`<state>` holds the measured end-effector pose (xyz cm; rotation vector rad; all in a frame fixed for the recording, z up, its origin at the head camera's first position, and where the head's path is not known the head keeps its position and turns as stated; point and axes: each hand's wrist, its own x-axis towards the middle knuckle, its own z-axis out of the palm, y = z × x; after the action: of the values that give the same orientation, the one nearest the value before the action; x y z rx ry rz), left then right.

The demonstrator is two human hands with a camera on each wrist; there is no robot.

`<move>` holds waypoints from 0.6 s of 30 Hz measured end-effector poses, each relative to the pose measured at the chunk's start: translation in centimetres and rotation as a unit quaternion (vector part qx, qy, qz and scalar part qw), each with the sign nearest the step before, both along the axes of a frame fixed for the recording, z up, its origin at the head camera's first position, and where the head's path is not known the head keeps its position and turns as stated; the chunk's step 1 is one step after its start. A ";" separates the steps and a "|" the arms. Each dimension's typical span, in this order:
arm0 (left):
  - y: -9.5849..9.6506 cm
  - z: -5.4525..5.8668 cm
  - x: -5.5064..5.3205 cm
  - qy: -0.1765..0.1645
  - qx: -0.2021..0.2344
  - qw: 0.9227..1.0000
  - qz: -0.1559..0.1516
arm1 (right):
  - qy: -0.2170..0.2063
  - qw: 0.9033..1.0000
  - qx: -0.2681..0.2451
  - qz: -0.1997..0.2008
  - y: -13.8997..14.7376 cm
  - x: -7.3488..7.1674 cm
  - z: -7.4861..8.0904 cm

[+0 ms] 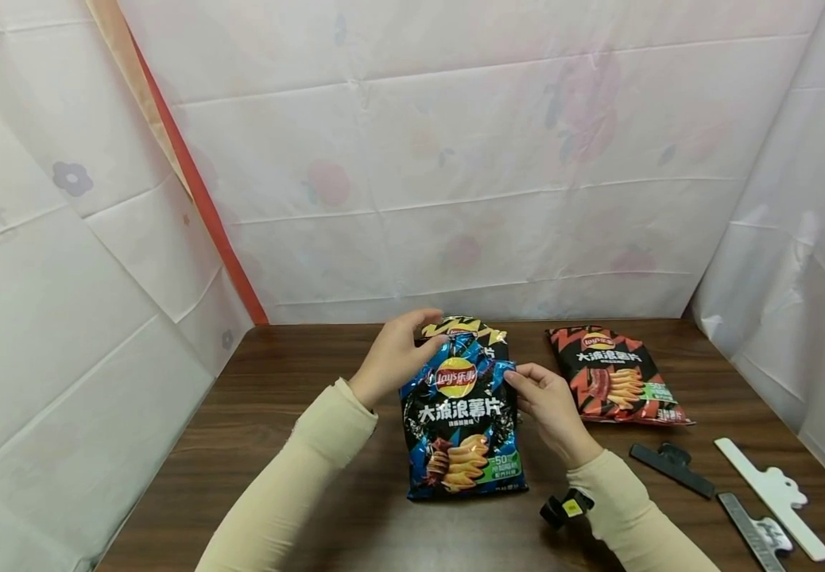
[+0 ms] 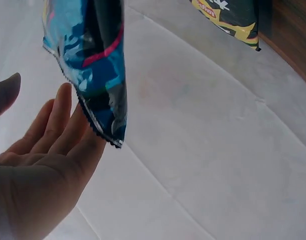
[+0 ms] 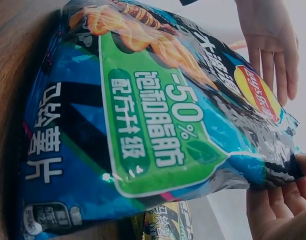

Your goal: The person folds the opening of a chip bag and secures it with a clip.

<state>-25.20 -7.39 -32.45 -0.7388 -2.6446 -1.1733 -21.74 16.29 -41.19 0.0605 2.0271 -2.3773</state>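
A blue and black bag of Lay's potato chips is tilted up at the middle of the table, its printed front facing me. My right hand pinches the bag's upper right corner between thumb and fingers, which the right wrist view also shows. At the upper left of the bag is my left hand, thumb apart from the fingers. In the left wrist view, this hand's fingers extend loosely against or just behind the bag's edge; contact is hard to tell. A yellow and black chip bag lies behind, mostly hidden.
To the right lies a red and black chip bag. Nearer, at the right of the wooden table, are a black clip, a white clip and a grey clip. Patterned white cloth encloses the back and sides.
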 end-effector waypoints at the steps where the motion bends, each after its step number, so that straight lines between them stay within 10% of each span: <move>1: 0.1 0.0 0.0 0.001 -0.009 1.000 -0.003 | -0.001 1.000 -0.001 0.000 0.0 0.0 0.0; 11: 1.0 -0.3 -0.5 0.059 -0.157 0.986 -0.011 | -0.001 1.000 -0.008 -0.003 -0.2 0.2 0.2; 18: 1.7 -0.3 -0.8 0.070 -0.179 0.981 -0.016 | 0.002 1.000 0.002 -0.001 0.0 0.2 0.2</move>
<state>-26.02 -5.71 -32.71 -0.8868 -2.7611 -0.6251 -21.49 16.25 -40.98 0.0570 2.0333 -2.3766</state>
